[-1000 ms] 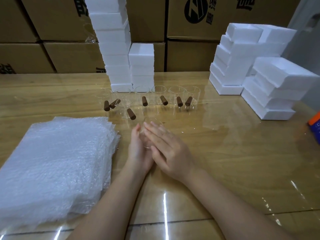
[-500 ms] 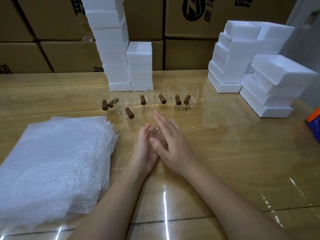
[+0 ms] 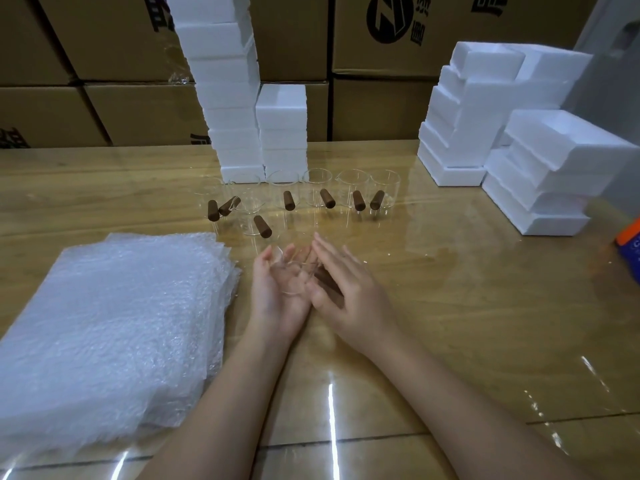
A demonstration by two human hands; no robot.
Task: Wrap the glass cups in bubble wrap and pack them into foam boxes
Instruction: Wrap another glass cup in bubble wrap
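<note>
left hand (image 3: pixel 277 296) palm up, fingers curled round a small clear glass cup (image 3: pixel 294 273), right hand (image 3: pixel 349 296) flat against it, fingers straight, stack of white bubble wrap sheets (image 3: pixel 114 323) just left on the glossy wooden table (image 3: pixel 450 306)

Soft, even overhead light is filling the scene, medium-bright with a warm cast. The glossy bench (image 3: pixel 450 306) is throwing long white glare streaks near the bottom edge and mirroring the foam boxes (image 3: pixel 540 157), whose whites are clipping. Shadows are falling faint and diffuse. The wide-angle lens is bowing the cardboard boxes (image 3: pixel 381 98) toward the frame borders. The glass cup (image 3: pixel 294 271) in the left hand (image 3: pixel 277 296) is barely showing against skin. Bubble wrap (image 3: pixel 104 323) detail is smearing soft.
</note>
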